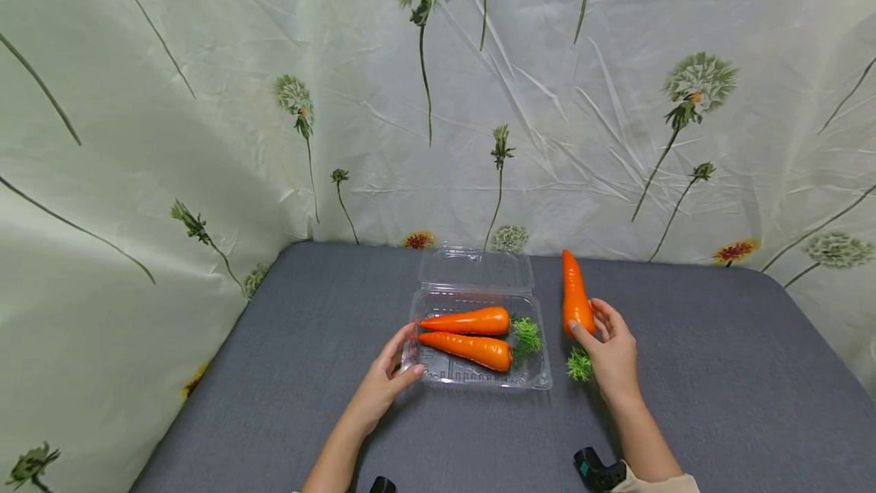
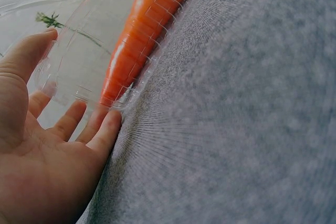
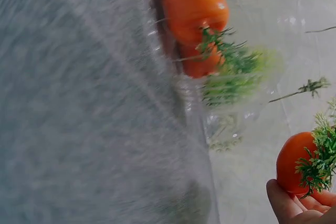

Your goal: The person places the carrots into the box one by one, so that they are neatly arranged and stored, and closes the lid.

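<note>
My left hand (image 1: 383, 383) holds the left end of a clear plastic container (image 1: 438, 380), its thumb at the front corner and fingers against the end wall. Two orange carrots (image 1: 468, 321) lie side by side inside, narrow tips toward the left hand. Their feathery green tops (image 1: 527, 335) are at the container's right end. To the right of the container, my right hand (image 1: 614, 356) grips a third carrot (image 1: 575, 291) by its thick end between thumb and fingers. That carrot's tip points away from me, and its green tuft (image 1: 578, 364) sticks out below the thumb.
The container's clear lid (image 1: 475, 268) is folded back behind it. A grey cloth-covered table (image 1: 328, 310) lies under everything. Behind and on the left hangs a pale curtain (image 1: 383, 97) printed with dandelions. Black straps (image 1: 598, 470) show at the wrists.
</note>
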Demonstrator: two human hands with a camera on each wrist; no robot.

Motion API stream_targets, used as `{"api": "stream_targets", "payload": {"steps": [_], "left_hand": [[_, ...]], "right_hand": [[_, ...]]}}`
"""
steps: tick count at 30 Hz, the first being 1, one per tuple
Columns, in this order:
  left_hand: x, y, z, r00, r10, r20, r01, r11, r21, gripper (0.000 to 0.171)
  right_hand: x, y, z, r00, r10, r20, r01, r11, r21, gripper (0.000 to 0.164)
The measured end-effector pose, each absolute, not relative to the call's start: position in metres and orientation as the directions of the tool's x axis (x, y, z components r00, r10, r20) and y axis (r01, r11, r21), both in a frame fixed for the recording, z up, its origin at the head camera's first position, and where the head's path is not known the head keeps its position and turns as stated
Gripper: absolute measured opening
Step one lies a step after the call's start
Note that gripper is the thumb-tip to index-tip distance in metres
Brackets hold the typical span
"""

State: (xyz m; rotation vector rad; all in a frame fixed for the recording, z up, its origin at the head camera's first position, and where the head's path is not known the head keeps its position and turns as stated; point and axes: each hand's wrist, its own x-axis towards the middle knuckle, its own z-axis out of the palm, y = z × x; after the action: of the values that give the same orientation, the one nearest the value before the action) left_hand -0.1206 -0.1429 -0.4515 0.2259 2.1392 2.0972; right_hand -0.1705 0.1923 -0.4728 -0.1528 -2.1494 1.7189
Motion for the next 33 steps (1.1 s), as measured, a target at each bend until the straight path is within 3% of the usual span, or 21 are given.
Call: {"api": "stream_targets", "payload": {"steps": [9,16,23,33], "left_hand": [[-0.120,-0.143,-0.451,-0.979,0.205,0.007,0.012,0.022,1.000,0.066],[-0.120,-0.143,-0.451,-0.978,0.207,-0.002,0.001,0.016,1.000,0.066],[-0.121,-0.143,-0.451,-0.977,0.213,0.004,0.005,0.008,1.000,0.066],[-0.120,-0.143,-0.450,-0.975,0.220,0.008,0.007,-0.005,1.000,0.066]], "right_hand": [[-0.157,0.169,-0.425,-0.945,0.283,0.161,-0.105,0.204,-0.973,0.055],[-0.159,0.159,-0.417,-0.959,0.246,0.142,-0.098,0.184,-0.978,0.054],[-0.160,0.147,-0.410,-0.970,0.189,0.155,-0.145,0.069,-0.987,0.056],[-0.163,0.131,-0.409,-0.977,0.102,0.185,-0.181,0.049,-0.982,0.058]]}}
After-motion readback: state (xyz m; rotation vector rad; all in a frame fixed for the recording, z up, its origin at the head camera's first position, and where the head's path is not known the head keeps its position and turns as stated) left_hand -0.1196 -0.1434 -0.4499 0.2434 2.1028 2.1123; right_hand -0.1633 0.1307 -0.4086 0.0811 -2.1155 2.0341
